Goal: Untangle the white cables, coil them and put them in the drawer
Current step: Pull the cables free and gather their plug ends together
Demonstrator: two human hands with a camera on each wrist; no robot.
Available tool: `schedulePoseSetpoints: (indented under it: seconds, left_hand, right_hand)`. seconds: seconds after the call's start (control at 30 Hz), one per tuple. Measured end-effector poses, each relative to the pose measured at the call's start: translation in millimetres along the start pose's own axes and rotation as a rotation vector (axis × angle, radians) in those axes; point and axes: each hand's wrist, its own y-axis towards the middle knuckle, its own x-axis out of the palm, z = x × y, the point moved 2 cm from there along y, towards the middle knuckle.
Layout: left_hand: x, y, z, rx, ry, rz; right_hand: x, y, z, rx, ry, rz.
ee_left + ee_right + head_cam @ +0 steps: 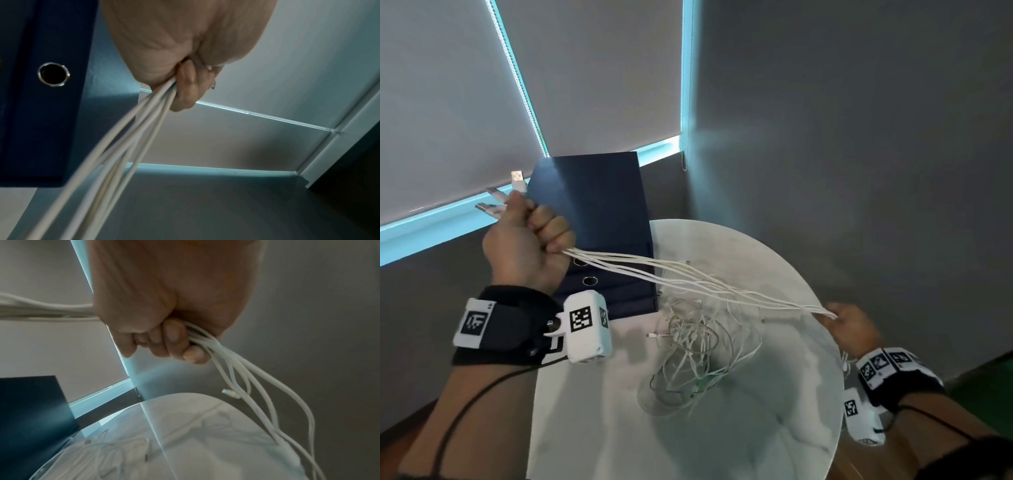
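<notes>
Several white cables (688,279) stretch taut across the head view between both hands. My left hand (530,236) is raised at the left and grips them in a fist, with USB plugs (517,178) sticking out above it; the left wrist view shows the cables (123,138) running out below the curled fingers (185,91). At the table's right edge my right hand (852,325) grips the other end, and loose cable tails (257,386) hang from it. A tangled heap of white cables (695,353) lies on the table. The dark blue drawer unit (602,219) stands behind.
The round white table (774,428) fills the lower middle. Grey roller blinds (448,102) and a grey wall (859,137) stand behind it. The drawer unit has round metal pull holes (590,281) on its fronts, and one hole (54,75) shows close to my left hand.
</notes>
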Motion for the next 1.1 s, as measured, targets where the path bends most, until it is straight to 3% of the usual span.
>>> schedulePoseSetpoints:
  seconds: [0.27, 0.37, 0.5, 0.63, 0.73, 0.87, 1.0, 1.1]
  left_hand:
    - [-24.7, 0.7, -39.7, -0.090, 0.121, 0.033]
    - [-38.7, -3.0, -52.7, -0.181, 0.236, 0.042]
    - [-35.1, -26.2, -83.6, -0.371, 0.428, -0.062]
    - [-15.5, -51.6, -113.6, -0.422, 0.466, -0.143]
    - [-2.4, -61.6, -126.0, -0.421, 0.455, -0.195]
    - [14.0, -74.2, -140.6, -0.423, 0.468, -0.274]
    - [27.1, -85.8, -150.0, -0.377, 0.572, -0.374]
    - [33.1, -91.2, -149.8, -0.361, 0.616, -0.413]
  right_hand:
    - [-37.2, 1.9, 34.1, 0.081, -0.221, 0.106]
    - [-32.0, -5.4, 68.6, 0.205, -0.377, -0.010]
    - [-6.9, -12.0, 111.8, 0.318, -0.622, -0.202]
    - [27.2, 0.0, 119.3, 0.269, -0.654, -0.389]
    - [34.9, 8.7, 59.4, 0.130, -0.534, -0.436]
    - [34.3, 5.6, -61.3, -0.265, 0.047, -0.111]
    - [40.3, -33.7, -179.0, -0.533, 0.542, -0.172]
    - [48.3, -50.0, -220.7, -0.596, 0.613, -0.248]
